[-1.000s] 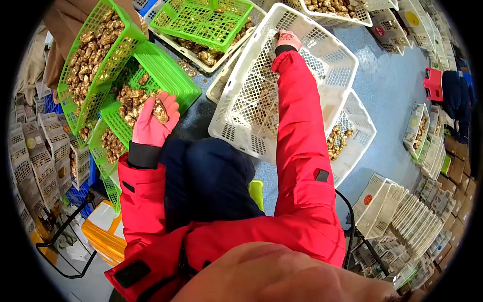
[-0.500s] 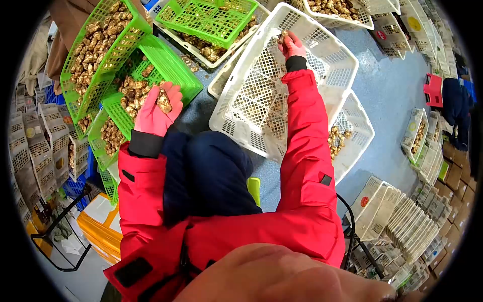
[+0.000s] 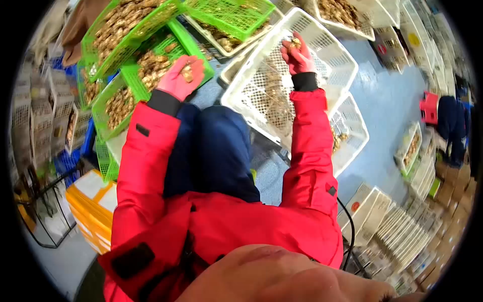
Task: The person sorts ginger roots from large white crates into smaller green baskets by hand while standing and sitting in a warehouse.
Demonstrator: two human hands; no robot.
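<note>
My left hand (image 3: 182, 79) is palm up, with a knobbly golden-brown lump (image 3: 187, 74) resting against its fingers. It is just right of a green mesh basket (image 3: 132, 75) that holds a heap of similar brown lumps (image 3: 152, 68). Over the large white mesh basket (image 3: 243, 104), my right hand (image 3: 300, 59) is palm up with its fingers curled around a smaller brown lump (image 3: 296, 43). The exact kind of these lumps cannot be made out.
A fuller green basket (image 3: 172, 10) tilts at the upper left. Another green basket (image 3: 248, 22) lies over a white crate. At the right, a lower white basket (image 3: 352, 151) contains several lumps. Stacked baskets (image 3: 407, 226) and a red stool (image 3: 429, 107) stand beyond the blue floor.
The view has shifted, and the green baskets appear farther right and higher. My right hand has turned from palm down to palm up with its lump. My left hand still holds a lump.
</note>
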